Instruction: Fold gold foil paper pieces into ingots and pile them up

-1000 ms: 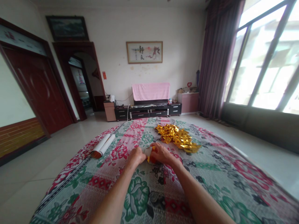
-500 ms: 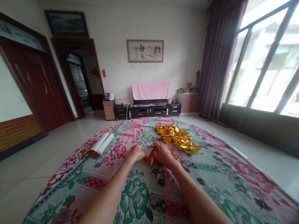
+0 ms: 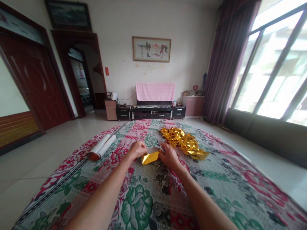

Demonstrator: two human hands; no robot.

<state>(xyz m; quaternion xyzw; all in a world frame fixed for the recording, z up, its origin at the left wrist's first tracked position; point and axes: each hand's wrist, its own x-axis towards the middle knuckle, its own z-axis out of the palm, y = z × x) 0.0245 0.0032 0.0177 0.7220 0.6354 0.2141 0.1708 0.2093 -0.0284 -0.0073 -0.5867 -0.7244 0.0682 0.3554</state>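
Note:
A sheet of gold foil paper point(image 3: 150, 157), white on its back, is stretched between my two hands just over the patterned cloth. My left hand point(image 3: 137, 149) pinches its left end with the fingers closed. At the opposite end, my right hand point(image 3: 168, 156) grips the paper between thumb and fingers. The near edge is folded over, so a band of shiny gold faces me while the white side shows behind it. Beyond my right hand lies a heap of folded gold foil pieces point(image 3: 183, 142).
White-backed rolls of foil paper point(image 3: 102, 147) lie at the left of the round table, which is covered by a floral cloth point(image 3: 136, 204). Past its far edge stand a low black cabinet point(image 3: 152, 114) and a screen under a pink cloth point(image 3: 155, 92).
My hands have moved slightly apart, and the left has shifted up and to the left. The paper between them has gone from crumpled and bunched to a flatter gold band.

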